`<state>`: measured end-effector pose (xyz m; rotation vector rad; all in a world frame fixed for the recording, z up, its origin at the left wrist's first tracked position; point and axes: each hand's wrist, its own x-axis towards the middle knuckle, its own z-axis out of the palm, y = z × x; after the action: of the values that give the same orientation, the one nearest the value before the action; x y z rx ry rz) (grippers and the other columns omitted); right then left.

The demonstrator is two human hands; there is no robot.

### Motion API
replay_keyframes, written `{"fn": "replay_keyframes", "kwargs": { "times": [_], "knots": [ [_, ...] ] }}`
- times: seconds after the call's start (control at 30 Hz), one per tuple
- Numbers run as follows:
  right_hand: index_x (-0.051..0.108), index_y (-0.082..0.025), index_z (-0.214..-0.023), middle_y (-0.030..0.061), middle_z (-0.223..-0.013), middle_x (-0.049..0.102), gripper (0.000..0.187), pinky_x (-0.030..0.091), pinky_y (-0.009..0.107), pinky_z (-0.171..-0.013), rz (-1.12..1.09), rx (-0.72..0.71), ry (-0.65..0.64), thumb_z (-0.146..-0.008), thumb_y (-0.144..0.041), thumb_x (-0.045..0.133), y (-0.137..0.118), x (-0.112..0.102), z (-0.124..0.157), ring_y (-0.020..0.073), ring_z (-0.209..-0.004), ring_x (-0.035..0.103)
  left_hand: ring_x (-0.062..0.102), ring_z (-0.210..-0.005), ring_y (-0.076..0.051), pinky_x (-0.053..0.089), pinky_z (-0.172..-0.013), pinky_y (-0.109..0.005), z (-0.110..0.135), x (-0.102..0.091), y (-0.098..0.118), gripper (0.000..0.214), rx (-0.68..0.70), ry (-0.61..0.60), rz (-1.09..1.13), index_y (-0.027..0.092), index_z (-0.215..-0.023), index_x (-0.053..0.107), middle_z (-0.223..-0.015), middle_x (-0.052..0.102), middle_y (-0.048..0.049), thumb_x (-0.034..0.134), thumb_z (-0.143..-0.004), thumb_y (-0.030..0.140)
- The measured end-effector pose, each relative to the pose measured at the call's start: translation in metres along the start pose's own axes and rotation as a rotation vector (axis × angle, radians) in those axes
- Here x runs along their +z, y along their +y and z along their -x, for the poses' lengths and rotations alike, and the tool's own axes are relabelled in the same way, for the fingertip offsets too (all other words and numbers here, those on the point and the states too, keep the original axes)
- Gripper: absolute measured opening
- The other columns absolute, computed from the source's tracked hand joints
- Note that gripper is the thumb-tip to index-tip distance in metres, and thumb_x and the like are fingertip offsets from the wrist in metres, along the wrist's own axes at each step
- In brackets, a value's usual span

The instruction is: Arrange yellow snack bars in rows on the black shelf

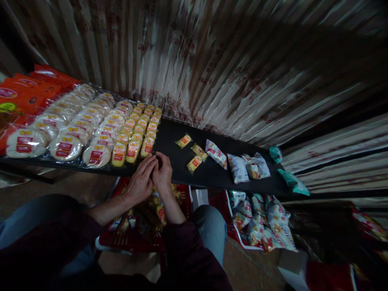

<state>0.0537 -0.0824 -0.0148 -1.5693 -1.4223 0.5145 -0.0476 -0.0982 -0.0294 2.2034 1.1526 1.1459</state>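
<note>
My left hand (140,182) and my right hand (162,173) meet at the front edge of the black shelf (178,141). Both have curled fingers, pressed together at the tips; anything between them is hidden. Just left of the fingertips stand rows of small yellow wrapped cakes (132,150), stacked front to back. Several loose wrapped cakes (194,163) lie on the shelf to the right of my hands. Below my wrists, a red basket (186,200) holds more small wrapped packets (160,214), partly covered by my arms.
Left of the cakes are rows of round white wrapped cakes (65,148) and orange packages (24,91). White snack bags (238,167) and green packets (293,182) lie toward the shelf's right end. Another red basket (232,226) holds snack bags. A patterned curtain (188,60) hangs behind.
</note>
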Motion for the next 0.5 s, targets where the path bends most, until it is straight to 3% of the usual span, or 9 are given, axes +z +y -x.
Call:
{"fn": "replay_keyframes", "kwargs": {
  "times": [0.33,0.4,0.5],
  "knots": [
    [0.06,-0.014,-0.105,0.0099,-0.1,0.063,0.029,0.046,0.031,-0.088,0.056,-0.026,-0.052,-0.082,-0.014,0.041,0.012,-0.028,0.064,0.0176,-0.095,0.058,0.048,-0.116,-0.021,0.042,-0.1,-0.042,0.036,-0.005,0.007,0.045,0.108,-0.154,0.041,0.018,-0.115,0.056,-0.122,0.055,-0.0097,0.039,-0.077,0.003],
    [0.06,-0.016,-0.104,0.0093,-0.099,0.063,0.028,0.046,0.033,-0.087,0.1,-0.023,-0.067,-0.082,-0.015,0.043,0.022,-0.032,0.08,0.0187,-0.094,0.058,0.051,-0.11,-0.02,0.045,-0.096,-0.039,0.044,-0.004,0.008,0.042,0.111,-0.226,0.037,0.019,-0.11,0.059,-0.115,0.058,-0.0085,0.039,-0.076,0.003],
    [0.062,-0.018,-0.1,0.0086,-0.096,0.065,0.026,0.047,0.033,-0.083,0.2,0.015,-0.199,-0.081,-0.014,0.044,0.041,-0.034,0.102,0.0196,-0.092,0.059,0.056,-0.099,-0.018,0.047,-0.091,-0.034,0.053,0.0,0.005,0.035,0.069,-0.408,0.01,0.019,-0.098,0.062,-0.1,0.062,-0.0059,0.038,-0.077,0.005]
  ]
}}
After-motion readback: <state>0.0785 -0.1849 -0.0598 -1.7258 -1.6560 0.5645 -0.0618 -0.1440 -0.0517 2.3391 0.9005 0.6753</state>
